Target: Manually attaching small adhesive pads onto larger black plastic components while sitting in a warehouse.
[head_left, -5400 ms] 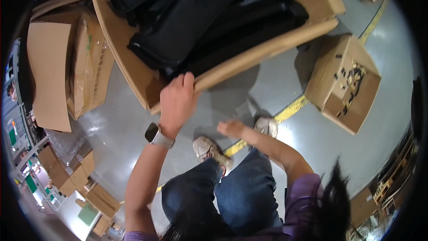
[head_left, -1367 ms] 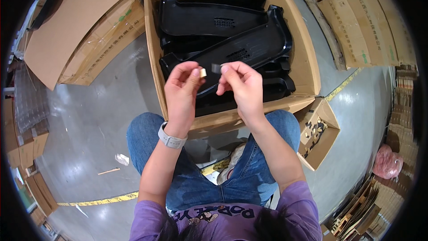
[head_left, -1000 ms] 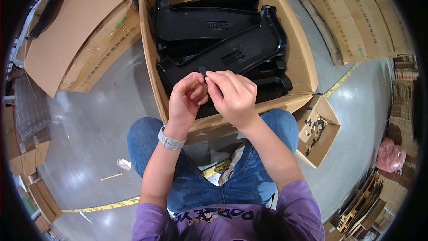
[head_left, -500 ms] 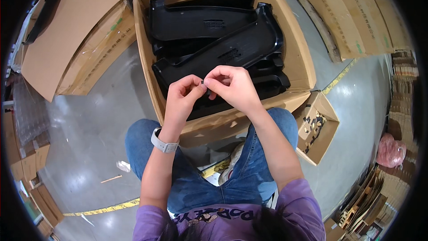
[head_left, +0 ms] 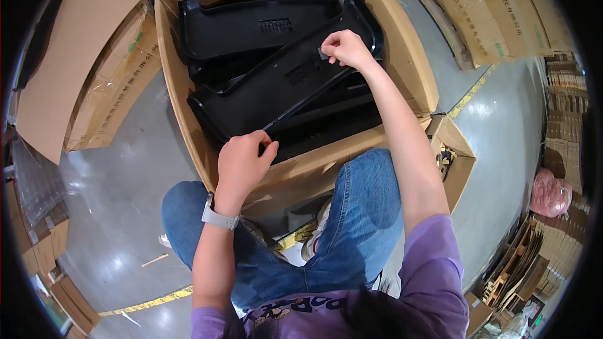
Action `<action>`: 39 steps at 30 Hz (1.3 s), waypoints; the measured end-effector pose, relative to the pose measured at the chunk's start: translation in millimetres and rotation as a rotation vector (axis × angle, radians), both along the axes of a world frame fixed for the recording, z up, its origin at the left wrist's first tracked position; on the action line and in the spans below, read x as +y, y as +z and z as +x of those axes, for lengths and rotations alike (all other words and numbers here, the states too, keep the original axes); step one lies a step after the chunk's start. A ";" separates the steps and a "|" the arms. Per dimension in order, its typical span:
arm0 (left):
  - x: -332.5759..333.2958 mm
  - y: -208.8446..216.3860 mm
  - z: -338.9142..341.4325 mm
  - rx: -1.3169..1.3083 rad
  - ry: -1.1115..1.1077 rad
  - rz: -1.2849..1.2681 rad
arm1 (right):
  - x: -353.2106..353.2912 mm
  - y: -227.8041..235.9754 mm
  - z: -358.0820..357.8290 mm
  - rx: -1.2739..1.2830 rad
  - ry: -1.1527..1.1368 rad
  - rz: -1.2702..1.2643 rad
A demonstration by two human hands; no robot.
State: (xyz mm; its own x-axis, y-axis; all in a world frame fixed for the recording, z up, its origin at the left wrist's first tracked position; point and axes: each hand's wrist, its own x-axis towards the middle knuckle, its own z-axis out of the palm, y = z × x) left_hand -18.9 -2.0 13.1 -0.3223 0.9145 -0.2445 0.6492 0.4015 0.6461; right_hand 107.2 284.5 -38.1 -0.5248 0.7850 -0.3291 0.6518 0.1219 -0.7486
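In my right hand (head_left: 347,49), a small flat dark grey piece (head_left: 323,54) is pinched between thumb and fingertips. That hand hangs over the right part of the upper black plastic panel (head_left: 251,103), just beyond its patch of slots. My left hand (head_left: 245,160) is at the panel's near left edge, by the front wall of the large cardboard box (head_left: 295,174). Its fingers are curled and the thumb points right; what they hold, if anything, is hidden. Beneath and behind lie more black panels (head_left: 245,25), stacked askew in the box.
Right of my knee stands a small cardboard box (head_left: 461,179) with small black and tan pieces inside. Large cartons (head_left: 113,81) stand at left and more cartons (head_left: 477,6) at far right. A pink plastic bundle (head_left: 551,193) and stacked cardboard (head_left: 515,263) are on the right.
My hands were together over the near side of the box and have parted. The right has moved away and right with the grey piece; the left has come down toward the near edge.
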 end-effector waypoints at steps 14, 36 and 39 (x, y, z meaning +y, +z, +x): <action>7.5 -26.8 18.8 0.282 -0.080 -0.127 | 19.7 -59.0 7.0 -0.020 0.341 0.071; 8.8 -32.0 25.5 0.177 -0.113 -0.150 | 15.3 -57.4 9.3 -0.045 0.354 0.151; 9.2 -31.6 25.7 0.176 -0.119 -0.153 | 14.7 -57.5 8.4 -0.061 0.364 0.179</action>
